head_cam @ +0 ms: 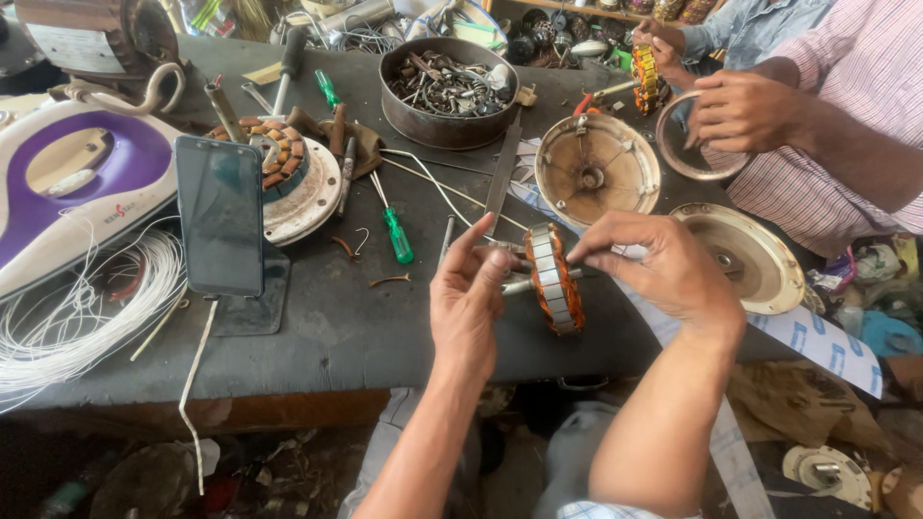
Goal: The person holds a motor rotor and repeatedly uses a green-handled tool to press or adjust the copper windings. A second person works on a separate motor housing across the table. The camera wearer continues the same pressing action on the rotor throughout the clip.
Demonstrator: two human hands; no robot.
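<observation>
Both hands pinch the copper-wound stator [554, 279] on its shaft: left hand [468, 300] left of it, right hand [656, 267] right; green screwdriver [395, 231] lies beyond-left.

Iron [67, 183] cut by left edge; shaft [519, 285] mostly behind stator [555, 279]; pan [447, 91] contents too small to tell.

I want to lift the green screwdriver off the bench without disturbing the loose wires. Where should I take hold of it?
Grip the green screwdriver by its green handle, the thick end nearest the bench's front edge. Come from above and the front, fingers across the handle's sides. It lies flat, its thin shaft running back toward the metal bowl among loose wires, so the handle end looks freest.
</observation>
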